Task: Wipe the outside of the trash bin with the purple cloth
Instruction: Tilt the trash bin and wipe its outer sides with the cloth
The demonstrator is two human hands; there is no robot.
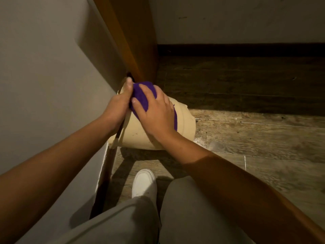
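A cream plastic trash bin [137, 134] lies tipped on its side on the wooden floor, its rim toward the grey wall at the left. My left hand [119, 106] grips the bin's rim, thumb pointing up. My right hand [156, 111] lies flat on the purple cloth [141, 97] and presses it against the bin's upper side. A strip of the cloth shows beyond my right hand's far edge. The bin's opening is hidden from view.
A grey wall [44, 76] runs along the left, with an orange-brown wooden door frame [133, 41] behind the bin. Wood-look floor [255, 131] spreads to the right, dark baseboard at the back. My white shoe [144, 184] and grey trouser legs are below the bin.
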